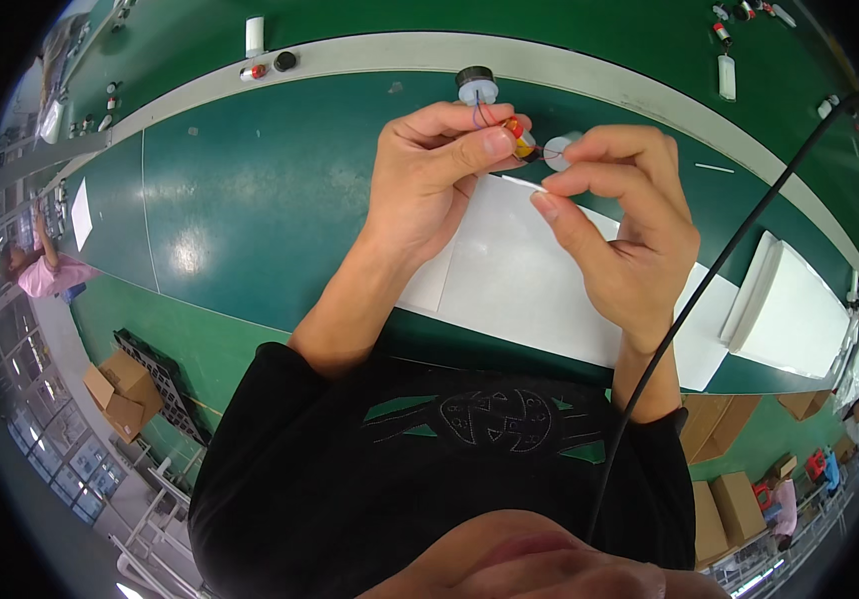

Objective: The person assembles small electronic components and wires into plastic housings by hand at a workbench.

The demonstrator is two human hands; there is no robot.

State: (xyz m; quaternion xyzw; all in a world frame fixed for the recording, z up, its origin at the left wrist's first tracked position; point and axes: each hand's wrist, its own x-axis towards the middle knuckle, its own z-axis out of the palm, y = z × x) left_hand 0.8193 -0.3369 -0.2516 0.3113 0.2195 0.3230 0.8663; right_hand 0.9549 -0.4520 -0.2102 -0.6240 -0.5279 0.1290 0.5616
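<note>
Above the green table (pixel 280 190), both hands meet just over a white sheet (pixel 519 280). Left hand (pixel 429 170) pinches a small red and yellow part (pixel 518 137) between thumb and forefinger, fingers curled narrow around it. Right hand (pixel 624 230) pinches a thin red wire (pixel 547 153) running from that part, thumb and forefinger tips closed on it, other fingers folded. The part with its wire lies roughly left to right between the two hands, wire end toward the right hand; the part's own long axis is too small to tell. Blue wires (pixel 478 112) loop from the left fingertips up to a small white and black round piece (pixel 476 86) standing on the table just beyond the hands. A white round cap (pixel 557 150) sits just behind the right fingertips.

A pale strip (pixel 569 60) curves across the table. Beyond it, a white upright block (pixel 255 36) far left, a white flat tag (pixel 727 76) far right. A white tray stack (pixel 799 309) lies right of the sheet. Brown cardboard boxes (pixel 122 391) sit on the floor lower left, more boxes (pixel 734 504) lower right. A black cable (pixel 719 270) crosses in front of the right forearm.
</note>
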